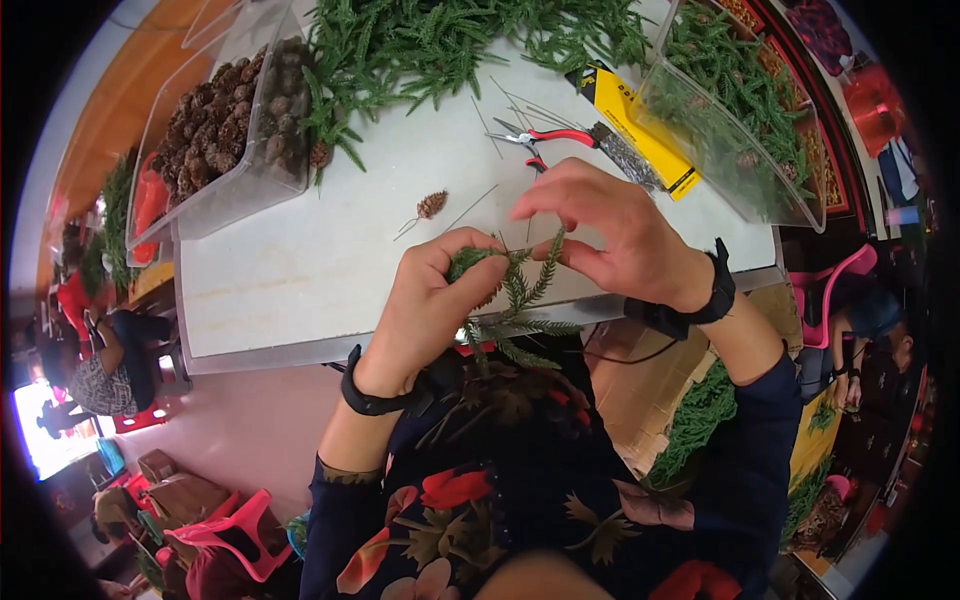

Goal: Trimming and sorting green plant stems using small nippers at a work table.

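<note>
My left hand is closed around a green artificial pine sprig, its thumb pressed over the stems; a bit of brown pine cone seems to show beneath the thumb. Several needled tips spread out below and to the right of the grip. Just right of the sprig, my right hand has its thumb and forefinger apart, with nothing visible between them. Beyond the hands lie a small pine cone with a wire tail and a loose thin wire. Red-handled pliers rest farther back with their jaws apart.
A clear bin of pine cones stands at the back left, another of green sprigs at the right. Loose greenery covers the white table's far side. A yellow-and-black package lies beside the pliers. Other people sit in the background.
</note>
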`<state>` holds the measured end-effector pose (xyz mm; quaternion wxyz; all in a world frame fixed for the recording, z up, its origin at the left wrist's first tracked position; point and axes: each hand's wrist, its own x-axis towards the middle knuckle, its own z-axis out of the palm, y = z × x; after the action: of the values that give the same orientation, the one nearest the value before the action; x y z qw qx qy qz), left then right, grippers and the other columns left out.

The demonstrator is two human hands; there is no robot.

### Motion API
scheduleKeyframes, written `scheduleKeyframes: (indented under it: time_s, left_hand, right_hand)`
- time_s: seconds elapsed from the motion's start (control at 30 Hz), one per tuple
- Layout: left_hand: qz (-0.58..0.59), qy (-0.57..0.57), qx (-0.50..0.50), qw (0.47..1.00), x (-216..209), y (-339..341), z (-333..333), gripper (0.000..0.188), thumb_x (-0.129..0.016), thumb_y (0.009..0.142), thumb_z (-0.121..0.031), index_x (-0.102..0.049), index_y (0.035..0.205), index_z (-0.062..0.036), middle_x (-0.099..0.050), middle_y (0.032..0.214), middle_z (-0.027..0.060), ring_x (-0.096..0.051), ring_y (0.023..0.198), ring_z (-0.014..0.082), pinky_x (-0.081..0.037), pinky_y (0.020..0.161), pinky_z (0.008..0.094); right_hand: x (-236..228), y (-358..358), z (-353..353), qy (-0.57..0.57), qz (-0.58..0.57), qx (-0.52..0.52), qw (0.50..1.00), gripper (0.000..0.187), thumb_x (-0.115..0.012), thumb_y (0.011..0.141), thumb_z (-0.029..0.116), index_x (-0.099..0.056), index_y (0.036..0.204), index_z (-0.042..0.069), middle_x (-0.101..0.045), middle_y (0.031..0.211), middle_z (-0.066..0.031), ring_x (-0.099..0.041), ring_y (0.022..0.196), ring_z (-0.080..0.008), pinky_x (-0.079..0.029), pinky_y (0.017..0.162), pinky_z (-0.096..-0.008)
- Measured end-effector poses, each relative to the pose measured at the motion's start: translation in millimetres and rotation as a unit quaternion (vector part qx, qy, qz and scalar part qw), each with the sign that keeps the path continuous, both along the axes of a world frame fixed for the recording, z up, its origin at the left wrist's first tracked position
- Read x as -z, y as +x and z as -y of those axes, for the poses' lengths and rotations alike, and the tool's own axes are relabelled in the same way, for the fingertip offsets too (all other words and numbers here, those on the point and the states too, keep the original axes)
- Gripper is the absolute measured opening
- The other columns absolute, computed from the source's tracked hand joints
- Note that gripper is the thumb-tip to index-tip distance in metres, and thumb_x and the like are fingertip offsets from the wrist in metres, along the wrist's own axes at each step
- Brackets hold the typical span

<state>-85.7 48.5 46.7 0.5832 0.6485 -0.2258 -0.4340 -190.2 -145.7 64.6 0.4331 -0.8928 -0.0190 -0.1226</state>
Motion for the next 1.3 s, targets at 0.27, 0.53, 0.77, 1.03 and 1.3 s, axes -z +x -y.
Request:
scheduleKeyframes:
  time_s: [0.27, 0.53, 0.77, 1.03, 1.3]
  left_hand:
    - [-0.199, -0.025, 0.026, 0.979, 2, 5, -5, 0.011, -0.060, 0.090, -0.008, -0.064, 0.097, -0.0008, -0.060, 0.078, -0.0037, -0.051, 0.066, 0.0024, -0.038, 0.057, 0.0177]
    - [-0.247, -0.044, 0.047, 0.967, 1, 2, -7, 0.010, -0.060, 0.090, -0.008, -0.065, 0.096, -0.0014, -0.062, 0.079, -0.0031, -0.055, 0.068, 0.0039, -0.043, 0.061, 0.0192]
    - [0.312, -0.005, -0.008, 0.950, 6, -13, 2, 0.008, -0.061, 0.088, -0.007, -0.064, 0.092, 0.0001, -0.059, 0.073, -0.0034, -0.051, 0.065, 0.0037, -0.041, 0.059, 0.0194]
    - [-0.069, -0.023, 0.003, 0.997, 5, -4, -5, 0.009, -0.061, 0.089, -0.008, -0.065, 0.092, -0.0004, -0.060, 0.074, -0.0033, -0.052, 0.065, 0.0032, -0.041, 0.058, 0.0195]
    - [-0.288, -0.039, 0.022, 0.957, 3, 4, -8, 0.009, -0.063, 0.088, -0.007, -0.065, 0.094, -0.0006, -0.061, 0.078, -0.0030, -0.053, 0.067, 0.0029, -0.042, 0.059, 0.0191]
  right_hand:
    - [2, 10, 5, -0.171, 0.189, -0.120, 0.960, 0.029, -0.073, 0.072, 0.006, -0.068, 0.099, 0.016, -0.060, 0.098, -0.0037, -0.058, 0.073, -0.0185, -0.046, 0.061, -0.0297]
    - [-1, 13, 4, -0.216, 0.231, -0.169, 0.933, 0.017, -0.069, 0.078, 0.011, -0.069, 0.095, 0.015, -0.061, 0.096, -0.0026, -0.058, 0.074, -0.0202, -0.043, 0.060, -0.0316]
    - [7, 4, -8, -0.137, 0.011, -0.034, 0.990, 0.013, -0.069, 0.077, 0.008, -0.066, 0.089, 0.010, -0.060, 0.093, -0.0043, -0.057, 0.076, -0.0221, -0.045, 0.067, -0.0329]
    - [-1, 7, -5, -0.194, 0.170, -0.062, 0.964, 0.020, -0.069, 0.074, 0.007, -0.068, 0.093, 0.010, -0.060, 0.097, -0.0046, -0.057, 0.078, -0.0227, -0.047, 0.074, -0.0350]
    - [-3, 8, -1, -0.328, 0.281, -0.150, 0.889, 0.020, -0.066, 0.074, 0.008, -0.067, 0.094, 0.011, -0.060, 0.106, -0.0046, -0.058, 0.083, -0.0205, -0.047, 0.076, -0.0382]
